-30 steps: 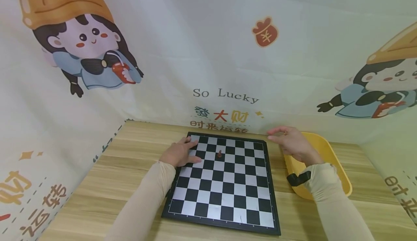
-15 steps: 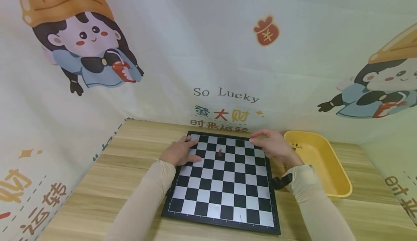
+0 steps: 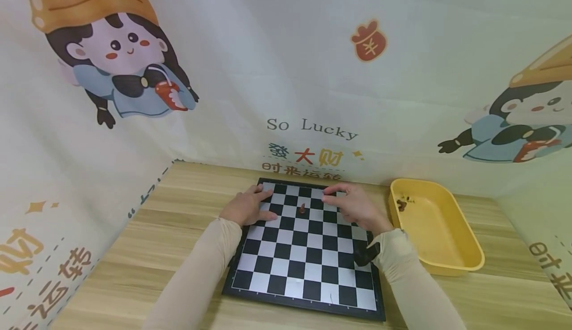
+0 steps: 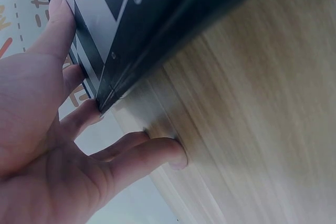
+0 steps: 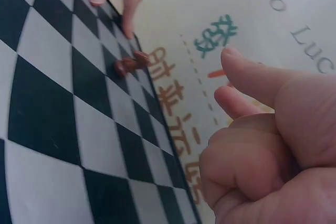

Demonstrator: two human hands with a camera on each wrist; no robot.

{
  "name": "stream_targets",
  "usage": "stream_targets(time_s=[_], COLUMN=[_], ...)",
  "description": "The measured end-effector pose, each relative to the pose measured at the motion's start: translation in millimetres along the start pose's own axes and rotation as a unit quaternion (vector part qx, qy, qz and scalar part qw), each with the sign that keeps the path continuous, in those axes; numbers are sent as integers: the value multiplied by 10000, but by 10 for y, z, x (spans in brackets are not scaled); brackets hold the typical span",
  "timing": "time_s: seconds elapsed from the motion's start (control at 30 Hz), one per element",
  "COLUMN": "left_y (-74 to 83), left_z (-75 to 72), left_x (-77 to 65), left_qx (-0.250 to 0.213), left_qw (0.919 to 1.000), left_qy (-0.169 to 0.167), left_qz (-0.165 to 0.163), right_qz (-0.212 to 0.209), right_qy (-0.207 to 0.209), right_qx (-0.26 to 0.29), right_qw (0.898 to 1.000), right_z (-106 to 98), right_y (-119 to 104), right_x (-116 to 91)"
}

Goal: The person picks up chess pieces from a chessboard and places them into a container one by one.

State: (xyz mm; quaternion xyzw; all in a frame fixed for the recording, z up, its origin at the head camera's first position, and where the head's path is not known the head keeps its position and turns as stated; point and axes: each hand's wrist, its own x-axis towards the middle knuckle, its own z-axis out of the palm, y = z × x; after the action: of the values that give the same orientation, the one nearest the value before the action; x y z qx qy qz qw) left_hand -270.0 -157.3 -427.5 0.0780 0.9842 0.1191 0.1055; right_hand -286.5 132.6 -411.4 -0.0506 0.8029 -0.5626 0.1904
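A small reddish-brown chess piece [image 3: 302,209] stands on the black-and-white chessboard [image 3: 295,255], toward its far side. My left hand [image 3: 243,207] rests with spread fingers on the board's far left edge. In the left wrist view, some of its fingers [image 4: 139,163] reach past the black rim to the wooden table. My right hand [image 3: 355,206] hovers over the far right squares, right of the piece and apart from it. Thumb and index finger are extended with a gap between them in the right wrist view, the other fingers curl in, and I see nothing held.
A yellow plastic tray [image 3: 440,216] stands right of the board, with a few small brown and dark pieces [image 3: 402,204] at its left end. Behind the wooden table [image 3: 147,240] hangs a printed cloth [image 3: 250,67], close to the board's far edge.
My right hand has moved left from the tray's near-left rim to above the board, uncovering the pieces in the tray. The left hand and the chess piece stay in place.
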Motion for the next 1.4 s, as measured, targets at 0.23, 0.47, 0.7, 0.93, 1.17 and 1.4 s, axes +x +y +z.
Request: stream_targets(time_s=[0.23, 0.47, 0.7, 0.93, 1.17, 1.4], left_y=[-13, -14, -2, 10, 8, 7], left_z=[3, 8, -6, -16, -29, -33], left_x=[-10, -4, -25, -22, -20, -40], left_qx=[59, 61, 120, 57, 70, 57], left_qw=[9999, 9999, 9998, 10000, 10000, 10000], left_qy=[26, 63, 124, 51, -4, -43], left_qz=[79, 113, 79, 36, -2, -38], right_qz=[3, -65, 83, 273, 260, 214], right_qy=[-84, -69, -102, -293, -413, -345], right_qx=[48, 73, 356, 600, 526, 254], right_qw=[10000, 9999, 9993, 9974, 9974, 9989], right_z=[188, 326, 418, 451, 454, 498], right_y=[14, 65, 98, 145, 189, 210], right_x=[75, 139, 189, 205, 233, 236])
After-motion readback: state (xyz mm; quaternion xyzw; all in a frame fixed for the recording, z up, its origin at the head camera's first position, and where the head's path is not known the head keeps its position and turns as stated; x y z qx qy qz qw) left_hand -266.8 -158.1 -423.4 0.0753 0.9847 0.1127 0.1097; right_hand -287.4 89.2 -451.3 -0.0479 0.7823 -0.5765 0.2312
